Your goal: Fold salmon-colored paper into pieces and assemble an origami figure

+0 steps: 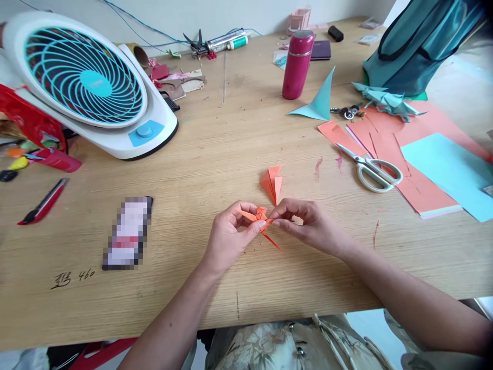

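Note:
Between my two hands, just above the wooden table, is a small orange origami figure (pixel 261 216) with several thin pointed limbs. My left hand (pixel 235 228) grips its body, the thumb on top and the fingers curled behind. On the other side, my right hand (pixel 298 221) pinches the tip of a right-hand limb between thumb and forefinger. One narrow orange strip sticks out below, down to the right. Right behind my hands lies a second folded orange paper piece (pixel 272 183), fanned out with pleats.
White scissors (pixel 375 169) rest on orange paper sheets (pixel 423 190) at right, beside a blue sheet (pixel 449 167). Behind stand a magenta bottle (pixel 298 64) and a teal bag (pixel 408 51). At left are a fan (pixel 96 85), a phone (pixel 128 234) and a red utility knife (pixel 44 202).

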A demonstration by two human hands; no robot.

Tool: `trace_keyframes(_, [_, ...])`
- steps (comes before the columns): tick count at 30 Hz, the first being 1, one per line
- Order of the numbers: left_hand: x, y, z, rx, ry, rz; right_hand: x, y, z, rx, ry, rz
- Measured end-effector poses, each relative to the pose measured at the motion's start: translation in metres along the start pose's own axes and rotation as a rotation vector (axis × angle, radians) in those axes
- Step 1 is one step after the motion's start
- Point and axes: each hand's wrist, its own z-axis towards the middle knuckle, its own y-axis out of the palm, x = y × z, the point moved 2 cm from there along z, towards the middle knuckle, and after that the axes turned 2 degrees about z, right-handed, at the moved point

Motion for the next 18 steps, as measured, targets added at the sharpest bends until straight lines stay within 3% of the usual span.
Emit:
trace_keyframes(5, [-0.0002,0.0036,-0.0002,-0.053,-0.018,0.006,-0.0006,0.0016,-0.0001,-0.007,-0.017,-0.001])
trace_keyframes(11, [0.0044,0.0035,-0.0029,-0.018,0.052,0.125,-0.0046,0.0033,-0.0004,0.007,-0.085,-0.065])
trace_keyframes(14, [0.0074,0.0026,-0.0041,-0.004,0.038,0.09,-0.0019,0.0034,-0.0009,0.011,-0.051,-0.019])
trace_keyframes(18, [0.009,0.0014,-0.0032,-0.101,-0.04,-0.046,0.0042,0.0039,-0.0008,-0.066,0.04,0.161])
